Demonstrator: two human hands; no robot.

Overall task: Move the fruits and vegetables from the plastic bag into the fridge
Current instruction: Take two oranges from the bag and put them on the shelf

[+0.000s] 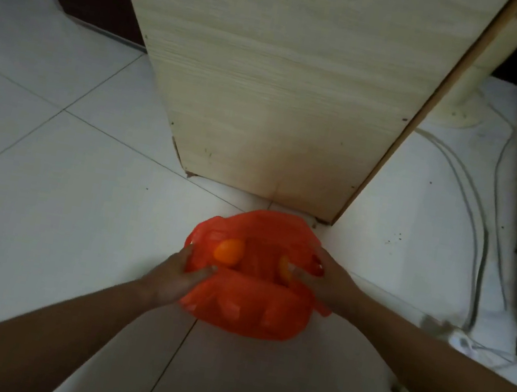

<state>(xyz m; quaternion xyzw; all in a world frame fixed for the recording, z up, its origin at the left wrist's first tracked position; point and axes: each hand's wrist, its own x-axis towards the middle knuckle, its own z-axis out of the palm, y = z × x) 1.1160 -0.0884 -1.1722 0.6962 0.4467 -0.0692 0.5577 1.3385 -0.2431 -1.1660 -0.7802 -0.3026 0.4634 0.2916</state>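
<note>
From the head view, the red plastic bag (251, 299) sat on the white tiled floor (49, 179), just at six o'clock of a pale wood-grain cabinet (285, 81). The left hand (177, 272) had its fingers (202, 271) curled over the bag's rim at nine o'clock. The right hand (324, 282) pinched the rim at three o'clock with bent fingers (301, 272), so the two together held the mouth apart. Inside, one orange fruit (229, 251) lay toward nine o'clock and a second fruit (284, 267) toward three, half hidden by the right hand. Lumps under the plastic suggested more below. I judged the job barely begun: nothing was lifted out, and no open fridge showed. Grey cables (478, 230) trailed across the tiles at three o'clock toward a white power strip (461, 339); the room looked dim.
</note>
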